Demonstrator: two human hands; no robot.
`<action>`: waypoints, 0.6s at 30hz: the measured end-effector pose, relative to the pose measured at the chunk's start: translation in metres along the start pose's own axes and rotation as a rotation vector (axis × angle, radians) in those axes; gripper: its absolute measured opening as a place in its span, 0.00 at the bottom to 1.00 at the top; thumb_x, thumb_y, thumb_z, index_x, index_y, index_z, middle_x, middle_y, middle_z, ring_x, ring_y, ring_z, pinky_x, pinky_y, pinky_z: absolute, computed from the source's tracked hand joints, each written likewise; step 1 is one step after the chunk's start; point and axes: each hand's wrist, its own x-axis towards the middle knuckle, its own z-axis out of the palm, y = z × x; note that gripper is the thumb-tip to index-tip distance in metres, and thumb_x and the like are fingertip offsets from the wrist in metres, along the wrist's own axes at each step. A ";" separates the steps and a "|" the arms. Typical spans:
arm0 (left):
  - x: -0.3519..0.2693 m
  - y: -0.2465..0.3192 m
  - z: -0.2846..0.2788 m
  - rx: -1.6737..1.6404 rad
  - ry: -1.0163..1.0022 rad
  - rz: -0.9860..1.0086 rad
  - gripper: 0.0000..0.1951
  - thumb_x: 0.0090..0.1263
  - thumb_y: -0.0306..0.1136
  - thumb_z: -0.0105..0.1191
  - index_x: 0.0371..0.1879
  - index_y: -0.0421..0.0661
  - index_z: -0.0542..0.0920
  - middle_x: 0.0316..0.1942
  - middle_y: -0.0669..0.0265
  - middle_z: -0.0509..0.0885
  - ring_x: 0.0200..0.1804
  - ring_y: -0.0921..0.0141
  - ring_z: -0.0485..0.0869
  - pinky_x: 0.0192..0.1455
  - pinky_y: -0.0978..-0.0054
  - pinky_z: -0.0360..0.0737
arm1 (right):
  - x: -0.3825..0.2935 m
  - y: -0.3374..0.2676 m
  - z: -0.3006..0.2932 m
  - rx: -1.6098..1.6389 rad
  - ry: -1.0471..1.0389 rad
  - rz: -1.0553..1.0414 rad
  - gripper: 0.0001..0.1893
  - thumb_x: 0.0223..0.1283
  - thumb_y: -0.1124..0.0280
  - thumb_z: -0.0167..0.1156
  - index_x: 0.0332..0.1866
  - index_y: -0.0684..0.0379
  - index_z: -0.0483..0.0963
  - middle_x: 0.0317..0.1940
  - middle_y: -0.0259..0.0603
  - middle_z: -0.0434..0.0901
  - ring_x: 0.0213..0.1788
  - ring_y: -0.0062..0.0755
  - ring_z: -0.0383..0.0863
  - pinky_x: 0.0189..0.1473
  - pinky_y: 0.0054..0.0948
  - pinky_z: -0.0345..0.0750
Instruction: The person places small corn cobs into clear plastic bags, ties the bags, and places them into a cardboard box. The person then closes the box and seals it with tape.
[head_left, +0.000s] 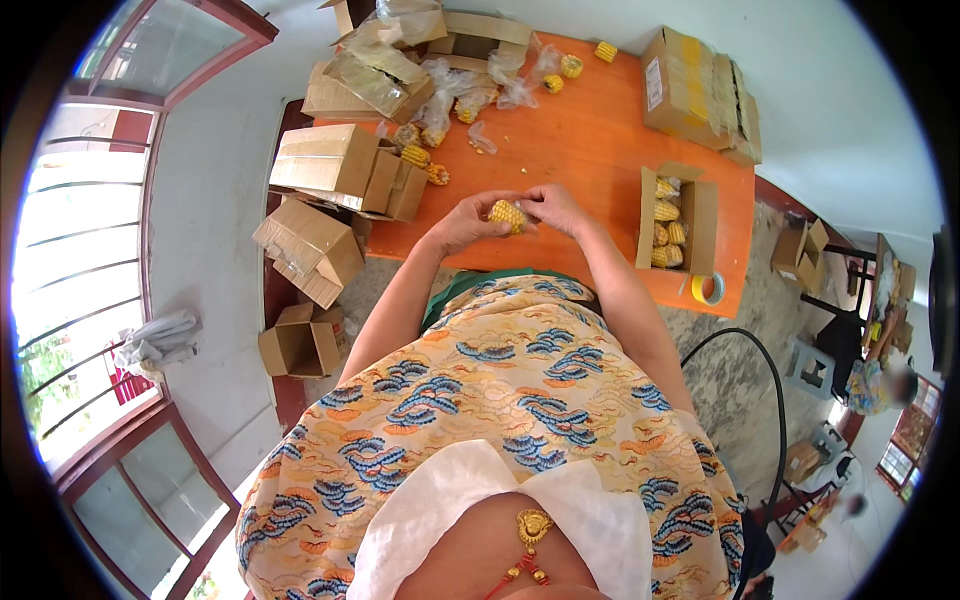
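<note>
My left hand (466, 223) grips a short piece of corn cob (507, 216) with yellow kernels, held above the near side of the orange table (570, 157). Around the cob's right end is some clear plastic, and the fingers of my right hand (553, 208) pinch at it. Whether the plastic covers the whole cob is too small to tell. To the right stands an open cardboard box (703, 217) with several corn pieces (666, 211) inside, some in clear plastic. Loose corn pieces (415, 156) lie at the table's left side.
Crumpled plastic bags (450, 94) and cardboard boxes (330, 161) crowd the left and far left. A taped carton (686, 86) stands at the far right. A tape roll (708, 288) lies by the near right edge. A black cable (780, 420) arcs at my right; people sit farther off.
</note>
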 end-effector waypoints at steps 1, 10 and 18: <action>0.001 -0.002 0.000 -0.005 0.011 -0.002 0.31 0.64 0.26 0.63 0.67 0.42 0.66 0.57 0.64 0.78 0.57 0.71 0.78 0.60 0.71 0.77 | 0.000 0.000 -0.001 0.007 -0.001 0.010 0.11 0.61 0.69 0.62 0.41 0.66 0.82 0.28 0.36 0.83 0.28 0.19 0.79 0.33 0.23 0.78; 0.000 -0.003 0.004 0.073 0.089 0.001 0.30 0.63 0.24 0.64 0.65 0.40 0.68 0.54 0.66 0.79 0.56 0.73 0.78 0.59 0.74 0.78 | -0.002 0.008 0.000 0.156 0.005 0.132 0.15 0.63 0.59 0.65 0.34 0.63 0.79 0.23 0.33 0.79 0.24 0.19 0.77 0.26 0.21 0.74; 0.009 -0.002 0.003 0.119 0.082 0.012 0.29 0.62 0.24 0.64 0.63 0.39 0.70 0.52 0.66 0.79 0.54 0.74 0.78 0.58 0.76 0.78 | -0.014 -0.002 0.001 0.376 -0.054 0.363 0.17 0.63 0.53 0.64 0.31 0.58 0.77 0.22 0.33 0.79 0.22 0.20 0.77 0.25 0.20 0.75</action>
